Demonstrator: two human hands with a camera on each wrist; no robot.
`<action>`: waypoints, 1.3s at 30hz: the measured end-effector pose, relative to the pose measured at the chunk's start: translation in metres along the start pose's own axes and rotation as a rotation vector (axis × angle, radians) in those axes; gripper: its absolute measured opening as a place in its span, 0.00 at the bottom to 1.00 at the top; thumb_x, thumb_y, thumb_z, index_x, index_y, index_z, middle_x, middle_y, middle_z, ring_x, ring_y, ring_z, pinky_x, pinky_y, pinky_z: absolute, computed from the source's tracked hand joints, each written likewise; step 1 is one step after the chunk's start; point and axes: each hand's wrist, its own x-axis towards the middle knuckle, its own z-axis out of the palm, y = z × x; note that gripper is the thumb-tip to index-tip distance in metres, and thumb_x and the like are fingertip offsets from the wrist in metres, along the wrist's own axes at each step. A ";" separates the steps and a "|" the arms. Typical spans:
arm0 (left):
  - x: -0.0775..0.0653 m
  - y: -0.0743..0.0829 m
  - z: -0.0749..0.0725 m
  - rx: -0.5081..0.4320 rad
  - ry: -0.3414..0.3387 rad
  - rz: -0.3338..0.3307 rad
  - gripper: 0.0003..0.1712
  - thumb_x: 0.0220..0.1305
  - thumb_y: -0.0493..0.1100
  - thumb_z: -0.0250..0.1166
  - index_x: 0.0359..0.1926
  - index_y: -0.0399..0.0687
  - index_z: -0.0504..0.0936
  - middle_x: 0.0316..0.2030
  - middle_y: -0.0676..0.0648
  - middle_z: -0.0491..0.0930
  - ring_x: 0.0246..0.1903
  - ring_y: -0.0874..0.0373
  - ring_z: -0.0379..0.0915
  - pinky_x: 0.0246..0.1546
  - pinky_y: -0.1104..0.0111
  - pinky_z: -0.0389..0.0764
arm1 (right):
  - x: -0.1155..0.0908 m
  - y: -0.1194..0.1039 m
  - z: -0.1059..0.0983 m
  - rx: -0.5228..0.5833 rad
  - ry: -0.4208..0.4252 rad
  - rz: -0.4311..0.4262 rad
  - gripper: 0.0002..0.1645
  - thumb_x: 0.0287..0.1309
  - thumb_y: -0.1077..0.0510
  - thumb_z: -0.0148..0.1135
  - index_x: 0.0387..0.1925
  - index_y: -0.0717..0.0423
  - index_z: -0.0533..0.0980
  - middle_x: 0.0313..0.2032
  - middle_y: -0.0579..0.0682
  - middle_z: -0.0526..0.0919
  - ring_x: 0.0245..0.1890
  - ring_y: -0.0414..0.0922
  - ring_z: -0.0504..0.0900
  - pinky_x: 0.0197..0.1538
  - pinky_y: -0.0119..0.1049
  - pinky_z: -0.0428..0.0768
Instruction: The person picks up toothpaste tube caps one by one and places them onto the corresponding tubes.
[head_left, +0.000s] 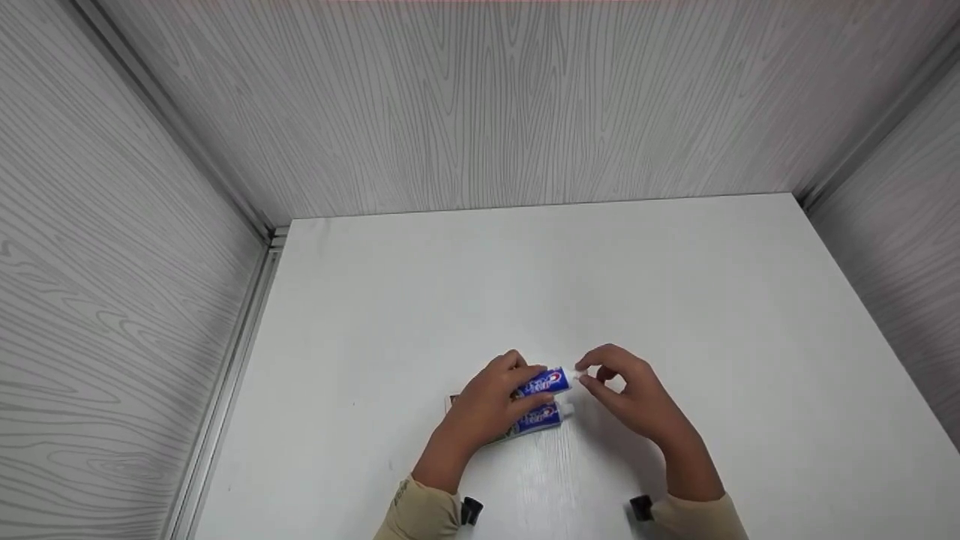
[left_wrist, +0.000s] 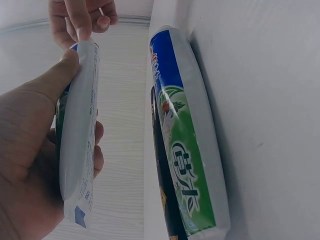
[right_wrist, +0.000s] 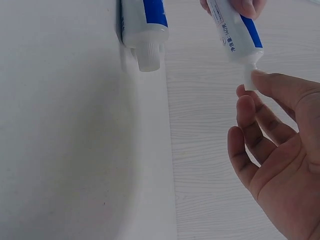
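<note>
My left hand [head_left: 484, 405] grips a toothpaste tube [head_left: 553, 379], blue near its shoulder, raised above the table. In the left wrist view the pale side of this toothpaste tube [left_wrist: 82, 125] faces the camera, with the thumb along it. Thumb and forefinger of my right hand [head_left: 634, 386] pinch its small white cap [right_wrist: 249, 81]. A narrow white neck shows between shoulder and cap. Below the left hand lies a second toothpaste tube [left_wrist: 192, 150], blue and green, its white cap [right_wrist: 148, 56] on.
Beside the lying tube is a dark, long item with gold marks [left_wrist: 168, 195], partly hidden by it. The white table [head_left: 375, 300] is bounded by grey wood-grain panels [head_left: 487, 105] at the back and sides. Black pieces [head_left: 471, 511] show at both wrists.
</note>
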 end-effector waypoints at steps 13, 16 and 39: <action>0.000 -0.001 0.002 0.023 -0.013 0.030 0.27 0.74 0.59 0.67 0.67 0.55 0.84 0.46 0.54 0.75 0.43 0.63 0.69 0.47 0.68 0.79 | -0.001 0.000 -0.001 0.010 -0.033 0.009 0.11 0.68 0.64 0.70 0.48 0.47 0.87 0.47 0.38 0.86 0.38 0.37 0.82 0.47 0.35 0.83; 0.000 -0.002 0.003 0.023 -0.013 0.040 0.26 0.74 0.59 0.67 0.66 0.54 0.84 0.46 0.54 0.75 0.43 0.63 0.69 0.46 0.69 0.79 | -0.001 0.000 -0.001 0.014 -0.053 0.040 0.10 0.70 0.63 0.70 0.49 0.47 0.87 0.47 0.37 0.86 0.38 0.37 0.82 0.48 0.36 0.83; 0.000 -0.001 0.002 0.005 -0.015 0.046 0.27 0.74 0.61 0.66 0.66 0.56 0.85 0.46 0.55 0.76 0.43 0.65 0.70 0.47 0.70 0.80 | -0.002 0.005 -0.002 0.031 -0.109 0.094 0.12 0.76 0.51 0.64 0.52 0.49 0.86 0.46 0.39 0.88 0.44 0.38 0.82 0.51 0.37 0.82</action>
